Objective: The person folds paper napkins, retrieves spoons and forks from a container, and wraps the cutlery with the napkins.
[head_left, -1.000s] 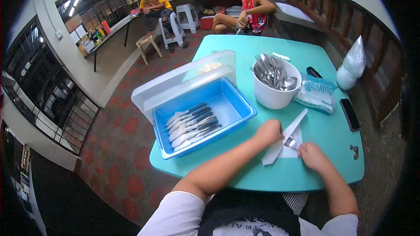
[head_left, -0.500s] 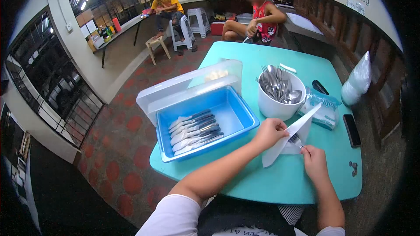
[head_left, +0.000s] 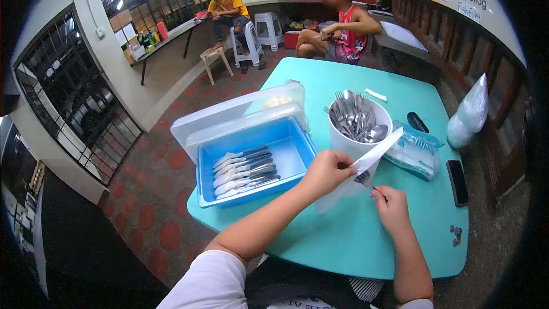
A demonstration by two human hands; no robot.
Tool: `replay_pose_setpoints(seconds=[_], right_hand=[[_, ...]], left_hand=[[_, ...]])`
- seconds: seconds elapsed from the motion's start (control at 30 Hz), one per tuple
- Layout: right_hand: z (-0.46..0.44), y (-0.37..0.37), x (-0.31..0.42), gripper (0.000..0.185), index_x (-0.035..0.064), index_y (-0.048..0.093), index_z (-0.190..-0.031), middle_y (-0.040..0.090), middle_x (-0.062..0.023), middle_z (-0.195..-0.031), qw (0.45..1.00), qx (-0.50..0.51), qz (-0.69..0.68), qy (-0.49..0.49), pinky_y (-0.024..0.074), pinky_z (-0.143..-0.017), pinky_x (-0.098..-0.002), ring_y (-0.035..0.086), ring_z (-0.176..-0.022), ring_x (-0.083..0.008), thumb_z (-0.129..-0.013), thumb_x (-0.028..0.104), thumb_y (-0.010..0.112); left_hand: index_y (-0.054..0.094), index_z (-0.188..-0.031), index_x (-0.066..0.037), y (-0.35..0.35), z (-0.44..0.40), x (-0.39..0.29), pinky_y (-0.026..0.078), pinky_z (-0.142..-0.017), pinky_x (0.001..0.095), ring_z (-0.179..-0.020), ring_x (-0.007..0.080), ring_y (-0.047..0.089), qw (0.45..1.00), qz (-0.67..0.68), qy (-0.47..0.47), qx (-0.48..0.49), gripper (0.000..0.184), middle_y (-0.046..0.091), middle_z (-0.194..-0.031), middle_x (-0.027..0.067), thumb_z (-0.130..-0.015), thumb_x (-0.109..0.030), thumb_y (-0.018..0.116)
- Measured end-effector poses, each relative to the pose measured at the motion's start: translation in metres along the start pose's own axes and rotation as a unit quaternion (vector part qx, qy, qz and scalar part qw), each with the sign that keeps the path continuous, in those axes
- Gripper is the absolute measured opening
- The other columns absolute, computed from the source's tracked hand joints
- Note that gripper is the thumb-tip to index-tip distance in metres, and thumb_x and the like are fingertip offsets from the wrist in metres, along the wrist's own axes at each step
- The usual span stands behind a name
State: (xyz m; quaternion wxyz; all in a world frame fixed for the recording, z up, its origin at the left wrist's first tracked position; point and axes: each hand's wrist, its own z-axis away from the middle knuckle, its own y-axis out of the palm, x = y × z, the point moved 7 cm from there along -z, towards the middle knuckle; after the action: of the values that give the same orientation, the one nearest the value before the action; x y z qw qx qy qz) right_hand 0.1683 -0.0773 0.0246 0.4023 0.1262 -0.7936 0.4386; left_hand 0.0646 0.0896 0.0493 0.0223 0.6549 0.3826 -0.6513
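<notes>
Between my finger and thumb, my left hand (head_left: 329,173) pinches a white paper napkin (head_left: 377,151) by its folded edge. My right hand (head_left: 392,209) is closed on the handle of a fork, and the fork's tines (head_left: 362,178) lie against the napkin. Just beyond my hands stands a white bucket (head_left: 347,144) full of loose forks and spoons (head_left: 353,115). Left of my left hand is a blue plastic tub (head_left: 300,140) with its translucent lid (head_left: 229,111) raised. Inside it lies a row of napkin-wrapped cutlery (head_left: 246,171), handles pointing right.
The teal table (head_left: 343,240) also bears a napkin pack (head_left: 414,157), a black phone (head_left: 457,183), coins (head_left: 456,234) and a small black object (head_left: 417,122). A tall plastic-wrapped stack (head_left: 468,117) stands at the right edge. Two people (head_left: 349,26) sit beyond the table.
My hands, the napkin and the fork have shifted slightly left in view, along with the table as the camera turned. The napkin now covers more of the fork's head.
</notes>
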Motion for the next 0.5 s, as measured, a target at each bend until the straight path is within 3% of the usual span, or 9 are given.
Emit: replay_pose_setpoints(seconds=[0.03,0.13,0.5], right_hand=[[0.001,0.003,-0.008,0.014,-0.0021,0.068,-0.084,0.059,-0.0086,-0.061,1.000,0.012,-0.022,0.016,0.0414,-0.052,-0.0301,0.053,-0.053,-0.0140,-0.088,0.009,0.060],[0.004,0.003,-0.012,0.015,-0.0026,0.067,-0.087,0.063,-0.0185,-0.071,0.998,0.038,-0.020,0.053,0.0449,-0.056,-0.0345,0.058,-0.057,-0.0263,-0.086,0.012,0.065],[0.009,0.006,0.004,0.015,-0.0033,0.066,-0.087,0.062,-0.0185,-0.070,0.999,0.014,-0.033,0.016,0.0449,-0.056,-0.0347,0.059,-0.058,-0.0271,-0.087,0.011,0.063]], left_hand=[[0.072,-0.094,0.000,0.002,0.003,-0.001,0.051,-0.066,0.0298,-0.070,0.0131,0.065,1.000,-0.020,-0.001,0.007,0.021,0.071,-0.078,0.0115,-0.079,-0.016,0.073],[0.072,-0.095,0.000,0.004,0.010,-0.006,0.052,-0.066,0.0305,-0.070,0.0146,0.066,0.999,-0.040,0.012,-0.015,0.021,0.071,-0.079,0.0125,-0.080,-0.015,0.073],[0.071,-0.097,0.000,0.001,0.022,-0.006,0.051,-0.063,0.0283,-0.068,0.0107,0.063,0.999,0.024,0.029,-0.037,0.019,0.070,-0.076,0.0095,-0.083,-0.013,0.072]])
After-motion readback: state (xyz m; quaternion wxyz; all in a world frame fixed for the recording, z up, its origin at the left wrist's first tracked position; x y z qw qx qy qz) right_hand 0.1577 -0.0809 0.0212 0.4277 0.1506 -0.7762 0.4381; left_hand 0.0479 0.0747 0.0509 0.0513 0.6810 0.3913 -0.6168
